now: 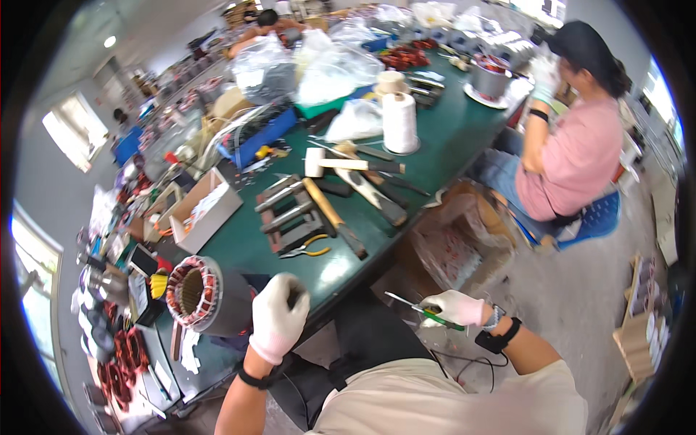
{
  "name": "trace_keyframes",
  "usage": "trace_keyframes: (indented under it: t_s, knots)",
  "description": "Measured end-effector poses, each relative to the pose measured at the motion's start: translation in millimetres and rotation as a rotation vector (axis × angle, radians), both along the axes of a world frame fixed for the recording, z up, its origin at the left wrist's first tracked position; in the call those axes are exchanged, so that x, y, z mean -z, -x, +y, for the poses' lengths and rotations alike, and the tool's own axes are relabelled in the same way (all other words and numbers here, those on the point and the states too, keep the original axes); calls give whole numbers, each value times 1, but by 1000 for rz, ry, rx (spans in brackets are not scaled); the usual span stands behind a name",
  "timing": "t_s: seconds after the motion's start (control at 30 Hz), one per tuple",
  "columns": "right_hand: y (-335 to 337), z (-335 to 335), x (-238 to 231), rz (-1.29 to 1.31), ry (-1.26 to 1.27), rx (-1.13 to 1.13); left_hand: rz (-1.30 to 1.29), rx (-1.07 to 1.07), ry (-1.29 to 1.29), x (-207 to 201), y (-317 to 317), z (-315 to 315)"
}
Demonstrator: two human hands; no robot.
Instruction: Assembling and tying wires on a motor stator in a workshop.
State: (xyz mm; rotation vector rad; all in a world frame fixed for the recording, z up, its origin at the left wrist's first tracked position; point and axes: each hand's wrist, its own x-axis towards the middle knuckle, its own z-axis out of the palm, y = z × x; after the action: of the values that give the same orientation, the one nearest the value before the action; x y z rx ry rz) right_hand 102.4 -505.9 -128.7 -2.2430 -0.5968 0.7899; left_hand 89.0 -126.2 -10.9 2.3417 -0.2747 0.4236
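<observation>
My left hand (pixel 279 317), in a white glove, is closed with its fingers curled round. What it holds, if anything, I cannot make out. Just left of it a grey motor stator (pixel 230 301) lies on its side at the table's near edge, its red and white laced winding turned to the left. Off the table, over my lap's right side, my right hand (pixel 455 307), also gloved, is closed on a green-handled tool (pixel 444 320). That tool's thin metal end points left; its exact kind is not clear.
On the green table (pixel 330 272) lie yellow-handled pliers (pixel 308 249), a white-headed mallet (pixel 315 163), a hammer (pixel 335 217) and metal bars. A thread cone (pixel 400 123) stands farther back. A lined carton (pixel 453 239) sits below the edge. A seated person (pixel 576 138) works at right.
</observation>
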Motion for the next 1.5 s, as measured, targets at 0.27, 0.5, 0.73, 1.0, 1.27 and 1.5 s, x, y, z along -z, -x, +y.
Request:
trace_keyframes:
  t_s: [0.27,0.5,0.73,1.0,1.27,1.5]
  knots:
    - [-90,50,-79,-546,-126,266,90,-487,187,12,130,103]
    - [-145,126,-102,-576,203,108,-34,-886,117,54,184,180]
    - [-197,192,-89,-835,559,71,-221,-1074,-122,124,188,229]
    - [-280,299,-118,-975,304,-66,-218,-1090,-280,137,193,230]
    - [-450,396,-59,-807,465,-70,-155,-1041,-378,120,188,225]
    - [-454,400,-54,-835,606,-81,-107,-1031,-381,115,189,223]
